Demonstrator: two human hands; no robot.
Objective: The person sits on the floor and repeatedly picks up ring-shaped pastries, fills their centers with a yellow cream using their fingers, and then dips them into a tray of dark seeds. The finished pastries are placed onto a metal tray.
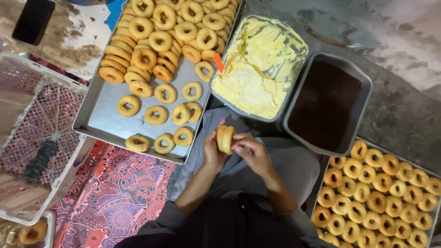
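A golden ring doughnut (225, 138) stands on edge between both hands over my lap. My left hand (212, 149) cups its left side and my right hand (251, 151) grips its right side with the fingertips. Just above the hands sits a metal pan of pale yellow cream (257, 73) with an orange spatula handle (218, 62) stuck in its left edge. To the right of it lies a grey tray of dark brown sprinkles (326, 105).
A large metal tray (103, 115) at upper left carries several plain doughnuts, piled toward the back. Another tray (381, 193) at lower right is packed with doughnuts. A white plastic crate (41, 133) stands at left on a patterned mat (119, 197). A dark phone (33, 20) lies at top left.
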